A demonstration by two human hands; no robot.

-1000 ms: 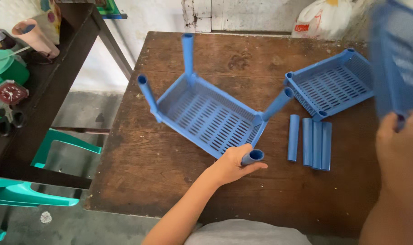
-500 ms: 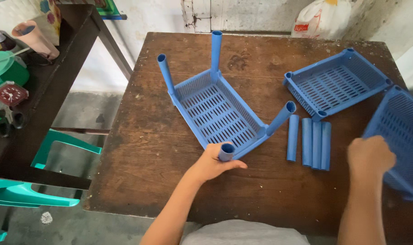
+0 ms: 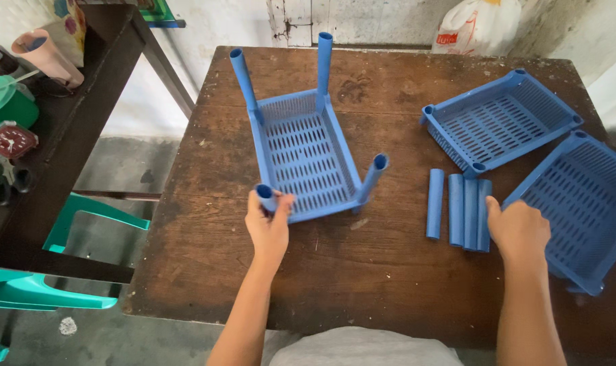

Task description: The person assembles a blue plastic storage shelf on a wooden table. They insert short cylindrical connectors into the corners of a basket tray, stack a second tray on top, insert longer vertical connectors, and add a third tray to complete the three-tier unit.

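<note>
Fitting legs on a blue rack tray, one hand steadying, one at the spare tubes.

The left hand is curled around the near-left leg of the tray mid-table; keep that grip low so the tray sits square. The right hand rests loosely closed against the loose tubes, holding none; pinch one tube at a time.

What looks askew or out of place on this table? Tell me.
The blue tray in the left hand has four tubes fitted, standing up but splayed. Four loose tubes lie by the right hand. Nothing looks damaged.
</note>
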